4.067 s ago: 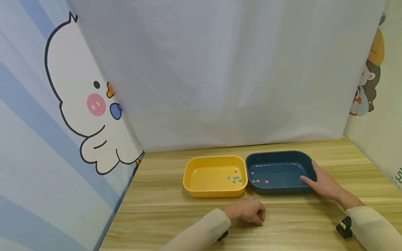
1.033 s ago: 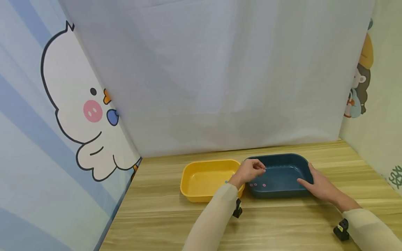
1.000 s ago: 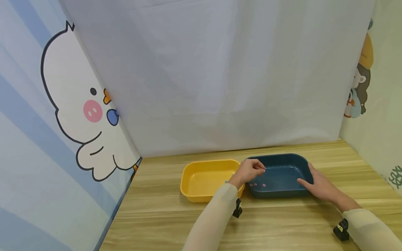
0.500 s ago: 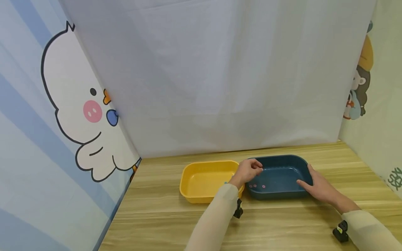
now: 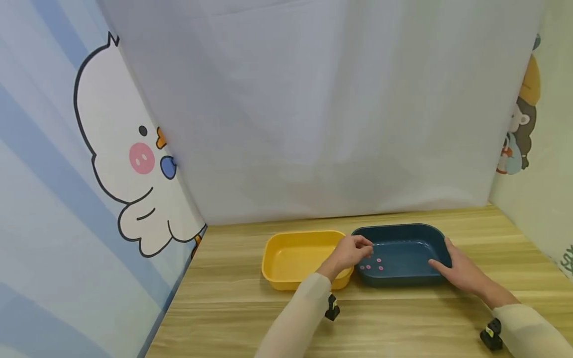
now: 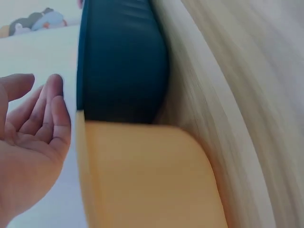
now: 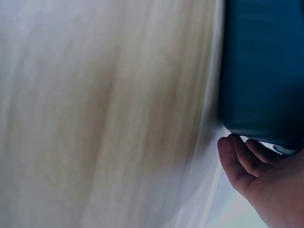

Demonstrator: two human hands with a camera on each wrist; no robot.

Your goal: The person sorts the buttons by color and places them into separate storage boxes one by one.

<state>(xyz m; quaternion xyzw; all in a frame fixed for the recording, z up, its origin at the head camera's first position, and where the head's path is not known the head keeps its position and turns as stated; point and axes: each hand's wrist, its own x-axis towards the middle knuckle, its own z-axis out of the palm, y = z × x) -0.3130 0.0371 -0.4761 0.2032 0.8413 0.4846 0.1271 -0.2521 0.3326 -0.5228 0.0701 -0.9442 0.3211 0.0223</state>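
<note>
In the head view my left hand (image 5: pixel 351 251) hovers over the left end of the dark blue tray (image 5: pixel 407 276), fingers loosely bent. The left wrist view shows its thumb apart from the fingertips, nothing between them. Several small round pink pieces with pale centres (image 5: pixel 381 268) lie in the tray's left part, below and right of that hand. My right hand (image 5: pixel 463 268) grips the tray's right end, thumb over the rim and fingers along the outer wall; in the right wrist view those fingers (image 7: pixel 232 164) bend against the wall.
A yellow tray (image 5: pixel 291 285) stands directly left of the blue one, its right part covered by my left hand and forearm. Both are on a wood-grain table (image 5: pixel 224 308). A pale curtain (image 5: pixel 313 124) hangs behind, with printed side panels left and right.
My left hand has risen from the table to above the blue tray. Another pink piece now shows in the tray beside the others. The left fingertips have parted; the right hand stays on the tray.
</note>
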